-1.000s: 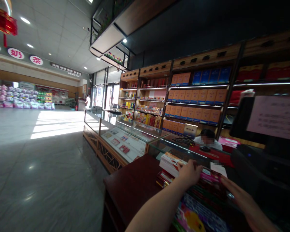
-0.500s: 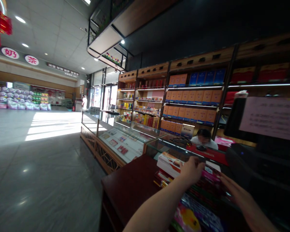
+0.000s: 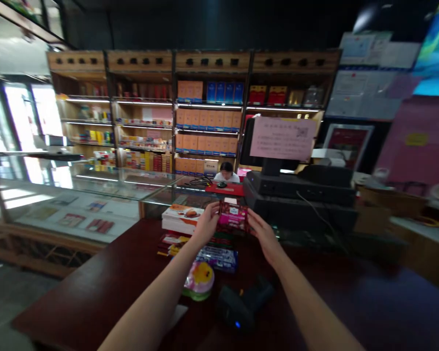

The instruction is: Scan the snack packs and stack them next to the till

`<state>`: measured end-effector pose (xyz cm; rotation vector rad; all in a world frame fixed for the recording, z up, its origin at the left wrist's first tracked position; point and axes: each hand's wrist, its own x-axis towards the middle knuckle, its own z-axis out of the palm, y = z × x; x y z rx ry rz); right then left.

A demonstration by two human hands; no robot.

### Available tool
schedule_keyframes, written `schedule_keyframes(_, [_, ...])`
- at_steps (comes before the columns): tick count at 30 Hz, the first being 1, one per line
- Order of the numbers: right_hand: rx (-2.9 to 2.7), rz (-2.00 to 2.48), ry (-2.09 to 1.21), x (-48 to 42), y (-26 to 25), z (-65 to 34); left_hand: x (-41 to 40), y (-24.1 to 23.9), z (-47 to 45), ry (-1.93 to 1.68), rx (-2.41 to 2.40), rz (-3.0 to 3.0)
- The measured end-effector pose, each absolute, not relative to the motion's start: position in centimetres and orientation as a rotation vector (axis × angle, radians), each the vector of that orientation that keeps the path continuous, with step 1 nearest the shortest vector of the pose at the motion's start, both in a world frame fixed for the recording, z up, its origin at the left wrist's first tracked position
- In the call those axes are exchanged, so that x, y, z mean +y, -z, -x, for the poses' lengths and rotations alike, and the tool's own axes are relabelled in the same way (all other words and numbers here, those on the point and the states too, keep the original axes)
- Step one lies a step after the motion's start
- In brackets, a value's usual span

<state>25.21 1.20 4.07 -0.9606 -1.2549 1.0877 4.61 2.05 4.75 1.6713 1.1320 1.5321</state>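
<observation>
Both my hands hold a small red and pink packet (image 3: 233, 216) above a dark red counter (image 3: 106, 282). My left hand (image 3: 206, 225) pinches its left edge and my right hand (image 3: 262, 236) grips its right edge. Just left of the packet lies a stack of white and orange boxes (image 3: 181, 218). Below it sit a blue and purple pack (image 3: 218, 257) and a pink and yellow round toy (image 3: 200, 279). A black handheld scanner (image 3: 241, 303) lies near my right forearm.
A black cash register (image 3: 300, 195) with a paper-covered screen (image 3: 282, 138) stands behind the packet. Glass display cases (image 3: 76, 200) run to the left. Shelves of boxed goods (image 3: 205, 131) line the back wall. A seated person (image 3: 226, 174) is behind the counter.
The view has swung right to face the register. The packet has come up off the pile and is now held between both hands.
</observation>
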Motion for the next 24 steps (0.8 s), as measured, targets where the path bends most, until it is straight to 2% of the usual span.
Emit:
schedule_keyframes(7, [-1.244, 0.849, -1.131, 0.3, -2.7, -26.0, 3.3, -2.0, -4.3, -1.574, 0.97, -1.624])
schedule_keyframes(13, [-1.218, 0.742, -1.098, -0.6, -1.4, -25.3, 1.9, -1.5, -4.2, -1.544, 0.881, -1.647])
schedule_keyframes(24, [-1.194, 0.748, -0.975, -1.4, 0.5, -25.2, -1.2, -0.3, -4.0, -1.535, 0.979, -1.61])
